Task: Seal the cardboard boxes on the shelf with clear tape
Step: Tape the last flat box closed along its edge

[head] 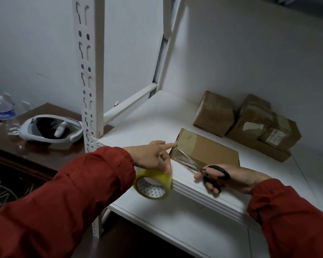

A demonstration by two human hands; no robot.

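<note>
The flat cardboard box (209, 149) is lying near the front edge of the shelf (147, 123). Its near-left corner is being touched by the index finger of the left hand (149, 155), and the tape roll (153, 183) is being held beneath by that hand's lower fingers. Black-handled scissors (194, 165) are being gripped by the right hand (239, 178), with the blades parted at the box's front face.

Yellowish tape (158, 179); black-handled scissors (198, 167)
</note>
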